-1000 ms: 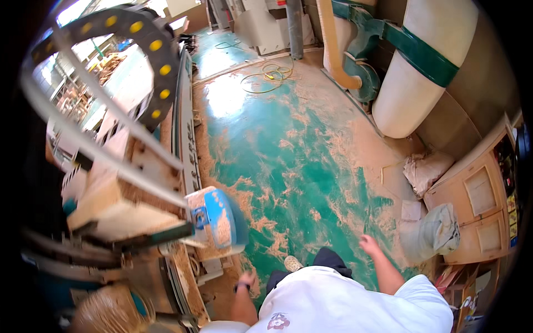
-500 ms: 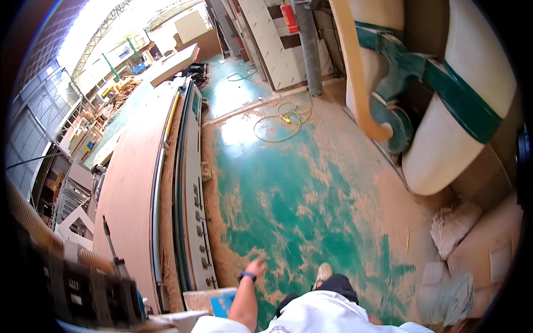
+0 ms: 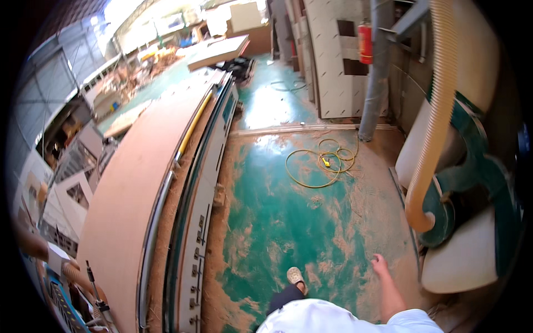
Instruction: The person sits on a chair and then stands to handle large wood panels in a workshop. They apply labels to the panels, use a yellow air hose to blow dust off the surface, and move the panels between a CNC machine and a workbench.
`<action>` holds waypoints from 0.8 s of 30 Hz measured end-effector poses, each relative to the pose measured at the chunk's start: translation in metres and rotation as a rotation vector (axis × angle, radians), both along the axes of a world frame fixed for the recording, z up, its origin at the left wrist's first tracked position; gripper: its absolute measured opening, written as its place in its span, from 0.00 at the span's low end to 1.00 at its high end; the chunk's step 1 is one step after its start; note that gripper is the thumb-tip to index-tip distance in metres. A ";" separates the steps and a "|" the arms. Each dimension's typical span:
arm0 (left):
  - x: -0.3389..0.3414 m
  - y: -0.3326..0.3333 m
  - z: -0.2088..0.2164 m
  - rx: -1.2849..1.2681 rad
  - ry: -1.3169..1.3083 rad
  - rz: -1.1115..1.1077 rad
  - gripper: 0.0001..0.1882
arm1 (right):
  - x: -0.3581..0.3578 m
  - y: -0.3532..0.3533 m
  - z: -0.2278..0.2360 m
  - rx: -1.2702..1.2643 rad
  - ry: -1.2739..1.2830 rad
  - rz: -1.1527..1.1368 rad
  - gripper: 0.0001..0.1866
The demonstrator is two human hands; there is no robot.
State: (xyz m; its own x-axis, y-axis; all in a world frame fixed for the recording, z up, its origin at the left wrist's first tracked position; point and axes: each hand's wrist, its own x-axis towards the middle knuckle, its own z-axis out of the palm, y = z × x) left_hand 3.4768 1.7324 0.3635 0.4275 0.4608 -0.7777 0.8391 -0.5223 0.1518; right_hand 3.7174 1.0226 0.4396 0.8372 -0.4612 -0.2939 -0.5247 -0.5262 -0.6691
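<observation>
My right hand (image 3: 380, 263) swings out at my right side above the dusty green floor (image 3: 266, 205). It holds nothing that I can see, and its fingers look loosely apart. The dust collector's ribbed hose (image 3: 436, 127) and green blower housing (image 3: 438, 213) are the nearest things to it, but the hand does not touch them. My left hand is out of view. One of my feet, in a pale clog (image 3: 296, 275), is on the floor ahead of me.
At left runs a long machine bed with a wood panel (image 3: 133, 177) and a yellow bar (image 3: 194, 125). A coiled yellow hose (image 3: 311, 185) lies ahead on the floor. Beyond stand a grey post (image 3: 373, 83), a red fire extinguisher (image 3: 365, 43) and leaning boards (image 3: 333, 72).
My left hand, seen before beside the machine bed, has left the view. My right hand has come into view. The yellow hose and post appear nearer as I walk forward.
</observation>
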 end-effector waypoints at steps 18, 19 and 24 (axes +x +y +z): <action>0.981 -0.312 0.087 -0.273 -0.856 -0.610 0.20 | 0.518 -0.177 -0.112 -0.138 0.713 0.221 0.26; 0.991 -0.305 0.069 -0.253 -0.797 -0.584 0.21 | 0.598 -0.167 -0.106 -0.085 0.718 0.231 0.27; 0.948 -0.268 -0.029 -0.097 -0.331 -0.374 0.21 | 0.902 -0.146 -0.203 -0.087 0.507 0.424 0.25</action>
State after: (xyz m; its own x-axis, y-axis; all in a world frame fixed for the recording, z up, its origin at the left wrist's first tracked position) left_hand 4.4248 1.4646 0.3347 0.7802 0.1614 -0.6043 0.4960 -0.7483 0.4406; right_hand 4.6198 0.8766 0.2362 0.7190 -0.1623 -0.6758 -0.4989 -0.7974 -0.3394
